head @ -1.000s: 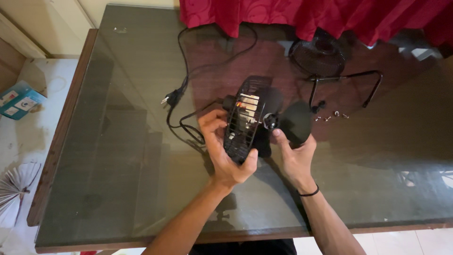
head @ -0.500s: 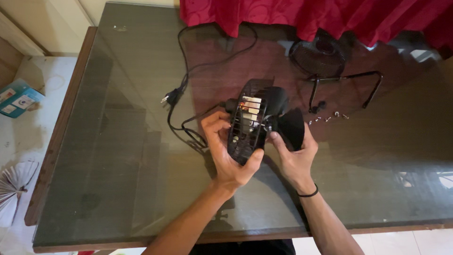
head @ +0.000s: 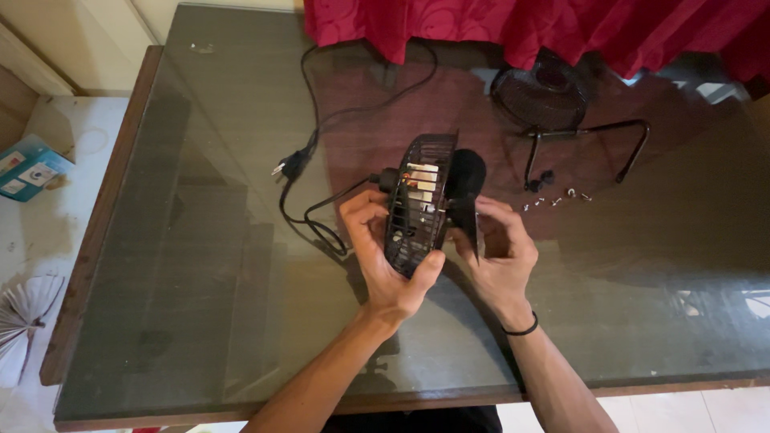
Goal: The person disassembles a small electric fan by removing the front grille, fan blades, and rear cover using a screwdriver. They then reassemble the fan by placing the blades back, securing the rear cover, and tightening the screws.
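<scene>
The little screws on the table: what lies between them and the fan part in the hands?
In the head view, only bare glass table lies between the screws and the fan part, beside the right hand.

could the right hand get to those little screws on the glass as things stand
Probably yes. The small screws lie loose on the glass table, just beyond the right hand, with nothing between. But that hand is occupied with the black fan blade, so it would need to let go first.

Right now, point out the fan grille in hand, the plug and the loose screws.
fan grille [head: 417,204]: head view, on its black wire ribs.
plug [head: 293,163]: head view, on the black plug body.
loose screws [head: 556,199]: head view, on one small screw on the glass.
</scene>
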